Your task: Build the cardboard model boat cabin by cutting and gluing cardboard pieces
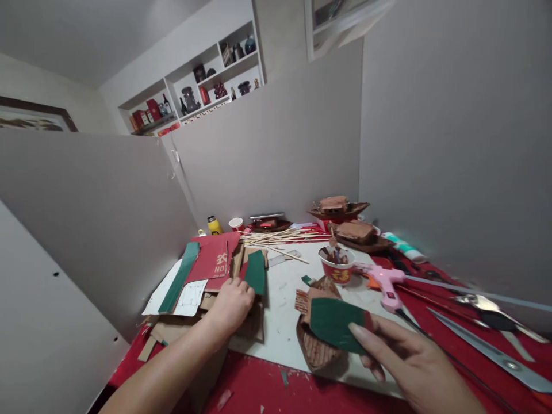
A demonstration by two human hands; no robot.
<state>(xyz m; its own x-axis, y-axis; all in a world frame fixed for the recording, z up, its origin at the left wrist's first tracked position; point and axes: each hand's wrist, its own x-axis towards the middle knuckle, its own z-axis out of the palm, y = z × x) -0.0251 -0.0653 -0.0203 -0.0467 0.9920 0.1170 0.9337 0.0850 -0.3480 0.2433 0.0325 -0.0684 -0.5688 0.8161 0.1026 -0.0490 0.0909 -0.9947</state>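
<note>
My right hand (409, 356) pinches a green piece of cardboard (334, 322) between thumb and fingers. It is held over a small brown corrugated-cardboard model boat (319, 351) with a pinkish-brown roof, and covers part of it. On the left, my left hand (233, 302) rests curled on a pile of cardboard, its fingertips hidden from view. Beside its fingers lies another green cardboard piece (256, 273). Red cardboard (207, 261), a green strip (179, 282) and white paper (192, 296) are in the same pile.
A paper cup (338, 273) and a pink glue gun (386, 284) stand right of the white board (280, 310). Large scissors (495, 353) lie at the right. Thin wooden sticks (280, 237) and finished model boats (338, 208) are at the back, before grey partitions (280, 155).
</note>
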